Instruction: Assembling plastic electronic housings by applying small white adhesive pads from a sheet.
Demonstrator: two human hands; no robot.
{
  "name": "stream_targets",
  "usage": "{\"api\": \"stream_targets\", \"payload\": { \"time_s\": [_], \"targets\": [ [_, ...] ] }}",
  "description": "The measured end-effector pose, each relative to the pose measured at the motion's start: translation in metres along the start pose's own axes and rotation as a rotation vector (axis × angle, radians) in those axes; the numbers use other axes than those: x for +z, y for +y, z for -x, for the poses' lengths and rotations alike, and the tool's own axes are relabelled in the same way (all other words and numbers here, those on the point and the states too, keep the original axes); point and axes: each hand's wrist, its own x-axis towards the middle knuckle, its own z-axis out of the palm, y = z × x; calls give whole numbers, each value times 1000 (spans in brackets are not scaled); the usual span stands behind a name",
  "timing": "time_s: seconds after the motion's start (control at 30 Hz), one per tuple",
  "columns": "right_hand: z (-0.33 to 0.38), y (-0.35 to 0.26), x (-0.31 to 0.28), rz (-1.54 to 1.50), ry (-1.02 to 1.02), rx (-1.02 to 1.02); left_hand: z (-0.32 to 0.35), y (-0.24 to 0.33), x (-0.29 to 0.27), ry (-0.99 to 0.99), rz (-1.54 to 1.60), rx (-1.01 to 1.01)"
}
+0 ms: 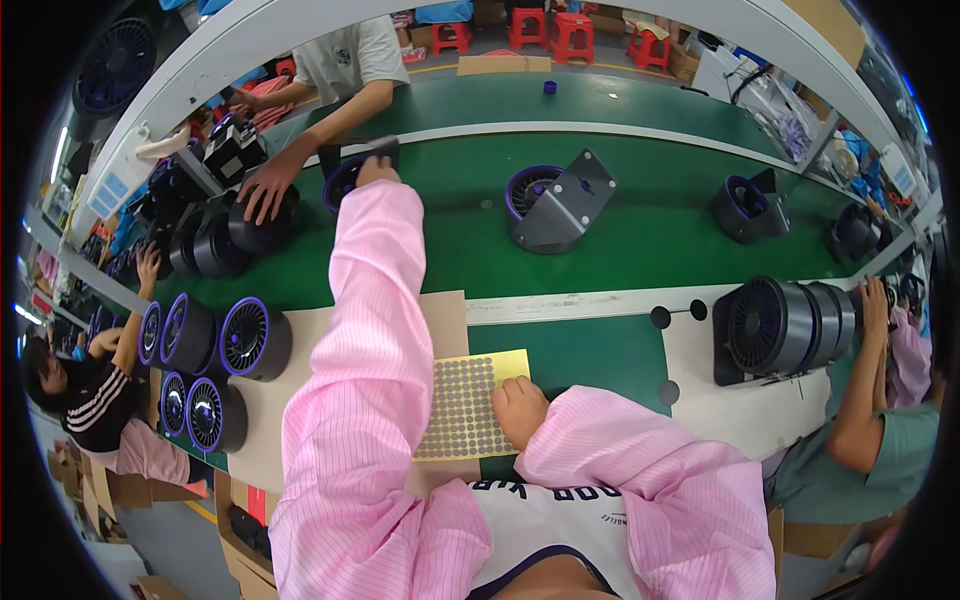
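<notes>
Work looks mid-run: the left hand [377, 168] stretches far up from the sticker sheet [468, 405] to a purple-rimmed fan unit [345, 182] on the green conveyor belt [640, 215]; whether its fingers have closed on the unit I cannot tell, since the hand is mostly hidden. The right hand [519, 411] rests loosely curled on the sheet's right edge, holding nothing visible. Left of the sheet, finished-looking fans [245, 338] stand grouped on cardboard [300, 400]. More units ride the belt above the sheet; co-workers' hands work both sides in a factory hall.

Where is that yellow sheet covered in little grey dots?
In the head view, the yellow sheet of grey dots lies low and central on the bench, partly on brown cardboard, with the right hand resting on its right edge.
</notes>
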Motion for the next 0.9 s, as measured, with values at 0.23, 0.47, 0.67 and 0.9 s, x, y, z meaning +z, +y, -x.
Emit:
{"api": "stream_targets", "payload": {
  "time_s": [0.23,0.47,0.67,0.9],
  "targets": [
    [-1,2,-6,-92,48,-30,53,55,-46,378,1453,-205],
    [-99,7,-139,-700,369,-192,169,94,-94,77,984,489],
    [-144,-8,-184,-1263,633,34,200,105,-109,48,845,983],
    [-143,-9,-185,-1284,629,95,204,111,-111,98,801,1089]
  ]
}}
